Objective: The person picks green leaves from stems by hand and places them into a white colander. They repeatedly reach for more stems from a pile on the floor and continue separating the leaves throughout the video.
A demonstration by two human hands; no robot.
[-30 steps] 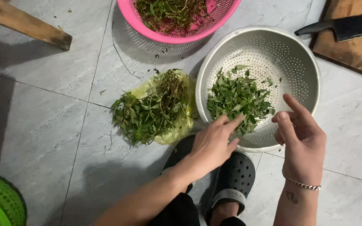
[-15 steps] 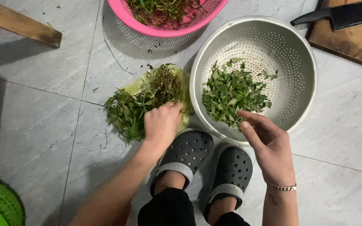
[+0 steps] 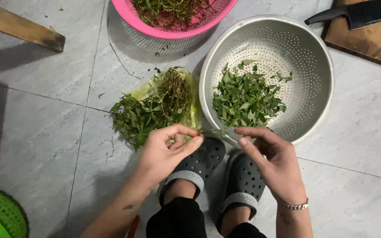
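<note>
Between both hands, the left hand (image 3: 166, 152) and right hand (image 3: 272, 161) each pinch an end of a thin green herb sprig (image 3: 214, 132), just beside the perforated steel colander (image 3: 314, 61) holding picked leaves (image 3: 248, 99). Unpicked stems (image 3: 153, 110) remain heaped on yellow plastic on the tiled floor.

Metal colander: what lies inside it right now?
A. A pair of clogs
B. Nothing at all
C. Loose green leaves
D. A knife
C: the metal colander holds a pile of loose green leaves, while the knife rests on the wooden board and the clogs are on the person's feet below its rim.
</note>
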